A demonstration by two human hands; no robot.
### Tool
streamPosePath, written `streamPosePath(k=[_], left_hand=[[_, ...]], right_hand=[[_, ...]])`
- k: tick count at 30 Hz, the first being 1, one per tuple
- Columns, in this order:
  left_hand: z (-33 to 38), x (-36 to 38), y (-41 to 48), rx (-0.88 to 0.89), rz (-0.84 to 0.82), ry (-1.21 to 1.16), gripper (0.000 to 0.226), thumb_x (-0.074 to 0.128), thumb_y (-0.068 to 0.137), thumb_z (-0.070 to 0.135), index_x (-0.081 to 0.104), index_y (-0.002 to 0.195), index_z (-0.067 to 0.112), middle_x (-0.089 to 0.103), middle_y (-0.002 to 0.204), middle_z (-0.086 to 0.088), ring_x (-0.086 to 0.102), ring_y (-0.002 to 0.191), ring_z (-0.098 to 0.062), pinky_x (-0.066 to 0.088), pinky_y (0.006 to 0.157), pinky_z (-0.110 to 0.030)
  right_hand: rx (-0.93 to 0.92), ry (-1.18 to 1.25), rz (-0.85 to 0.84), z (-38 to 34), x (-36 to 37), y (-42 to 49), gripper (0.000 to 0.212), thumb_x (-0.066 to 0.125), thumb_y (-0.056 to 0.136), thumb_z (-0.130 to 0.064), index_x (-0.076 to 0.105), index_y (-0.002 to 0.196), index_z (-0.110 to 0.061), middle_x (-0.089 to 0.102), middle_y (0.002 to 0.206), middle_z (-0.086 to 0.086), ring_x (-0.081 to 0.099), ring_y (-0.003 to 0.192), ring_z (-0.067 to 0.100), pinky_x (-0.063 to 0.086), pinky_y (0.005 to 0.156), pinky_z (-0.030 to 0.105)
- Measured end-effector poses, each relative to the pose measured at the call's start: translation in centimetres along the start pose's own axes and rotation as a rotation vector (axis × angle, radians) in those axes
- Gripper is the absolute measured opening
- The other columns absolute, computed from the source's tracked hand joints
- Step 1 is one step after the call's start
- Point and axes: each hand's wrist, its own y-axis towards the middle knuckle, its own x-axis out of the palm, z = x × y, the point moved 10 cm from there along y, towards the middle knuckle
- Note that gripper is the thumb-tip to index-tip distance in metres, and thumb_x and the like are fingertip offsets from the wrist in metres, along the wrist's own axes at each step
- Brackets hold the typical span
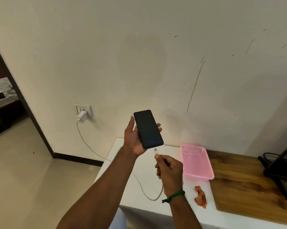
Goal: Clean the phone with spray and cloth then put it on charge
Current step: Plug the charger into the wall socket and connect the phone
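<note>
Aloft over the far left corner of the white bench [150,185], a black phone [148,129], glossy dark screen showing, cradled in the left hand [135,138]: thumb straight along one long edge, fingertips [158,125] curled round the other. Long axis slanting upper left to lower right, lower end aimed at the metal plug [156,150], just apart. White cable [153,199] pinched behind that plug between thumb and forefinger of the right hand [170,167]. Toward the near edge, crumpled orange cloth [201,196] near a pink latticed plastic basket [199,176]
</note>
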Motion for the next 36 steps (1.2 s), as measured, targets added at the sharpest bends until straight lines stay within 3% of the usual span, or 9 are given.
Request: streamPosePath(k=[8,36], left_hand=[[-0.3,0.3,-0.1,-0.003,-0.005,-0.018,0.079,0.045,0.082,0.070,0.048,0.140,0.017,0.050,0.137,-0.023,0.057,0.112,-0.038,0.040,0.101,-0.052],[-1.2,0.9,-0.1,-0.060,-0.029,-0.049,0.079,0.043,0.083,0.071,0.049,0.139,0.015,0.048,0.140,-0.024,0.058,0.111,-0.038,0.042,0.100,-0.051]], right_hand=[[0.113,0.083,-0.041,0.8,0.8,0.2,0.019,0.068,0.083,-0.020,0.068,0.069,-0.007,0.061,0.052,0.004,0.050,0.043,0.013,0.046,0.047,0.024],[0.176,0.154,0.008,1.1,0.3,0.1,0.019,0.068,0.083,-0.018,0.068,0.068,-0.005,0.061,0.053,0.007,0.052,0.043,0.016,0.046,0.044,0.023]])
